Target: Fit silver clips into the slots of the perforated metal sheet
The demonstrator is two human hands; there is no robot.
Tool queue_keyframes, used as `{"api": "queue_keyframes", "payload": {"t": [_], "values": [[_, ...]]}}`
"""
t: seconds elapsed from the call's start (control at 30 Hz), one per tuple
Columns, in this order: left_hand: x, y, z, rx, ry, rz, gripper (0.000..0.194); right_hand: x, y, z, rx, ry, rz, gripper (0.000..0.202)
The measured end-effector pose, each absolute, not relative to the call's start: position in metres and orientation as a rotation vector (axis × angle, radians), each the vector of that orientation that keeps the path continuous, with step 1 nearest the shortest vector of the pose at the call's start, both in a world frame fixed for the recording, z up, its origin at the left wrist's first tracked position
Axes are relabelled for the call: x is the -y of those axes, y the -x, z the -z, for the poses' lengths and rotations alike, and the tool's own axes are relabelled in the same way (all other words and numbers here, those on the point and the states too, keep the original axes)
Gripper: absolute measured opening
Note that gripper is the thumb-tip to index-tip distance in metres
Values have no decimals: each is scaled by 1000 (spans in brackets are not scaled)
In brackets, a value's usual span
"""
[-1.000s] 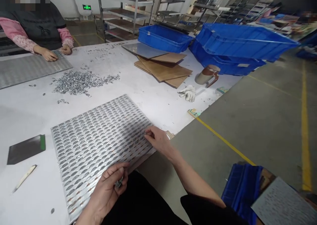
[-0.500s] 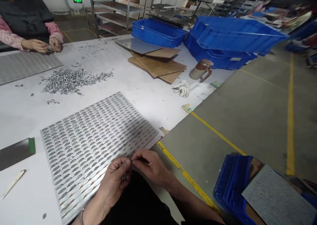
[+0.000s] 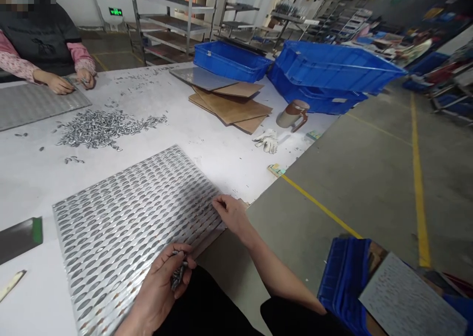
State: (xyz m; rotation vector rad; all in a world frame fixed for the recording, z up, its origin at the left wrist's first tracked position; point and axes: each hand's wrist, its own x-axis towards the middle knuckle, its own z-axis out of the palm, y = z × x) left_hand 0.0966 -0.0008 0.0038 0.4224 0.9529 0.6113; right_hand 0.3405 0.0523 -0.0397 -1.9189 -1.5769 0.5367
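Note:
A flat sheet [image 3: 136,218] with rows of dark leaf-shaped pieces lies on the white table before me. At its near edge my left hand [image 3: 164,277] is curled around several small grey metal pieces [image 3: 178,272]. My right hand [image 3: 231,213] is over the sheet's right corner, thumb and index finger pinched together; whether something small is between them cannot be made out. Beyond the sheet, a heap of loose grey pieces [image 3: 96,127] is spread on the table, with a few stray ones beside it.
Cardboard sheets [image 3: 229,102], a mug [image 3: 293,114], a white glove [image 3: 266,141] and blue crates [image 3: 332,67] stand or lie farther back. A dark green-ended plate [image 3: 18,240] is at left. Across the table, a person's hands [image 3: 61,84] work at another sheet [image 3: 40,102].
My right hand has moved away from my left hand, forward and right onto the sheet's corner. My left hand has turned, showing more of the pieces in it. The view has shifted slightly.

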Motion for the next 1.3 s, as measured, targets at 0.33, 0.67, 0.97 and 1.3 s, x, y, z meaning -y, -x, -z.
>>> {"api": "queue_keyframes", "payload": {"t": [0.33, 0.67, 0.97, 1.3], "values": [[13, -99, -13, -895, -477, -674, 29, -25, -316, 18, 1502, 1747, -561, 25], [14, -110, -11, -921, -640, -655, 26, 25, -279, -17, 1567, 1250, -1247, 8], [2, -105, -11, -982, -523, -622, 30, -26, -339, 11, 1334, 1605, -1036, 17], [3, -99, -17, -1026, -443, -622, 24, -72, -373, 39, 1485, 1923, -737, 16]]}}
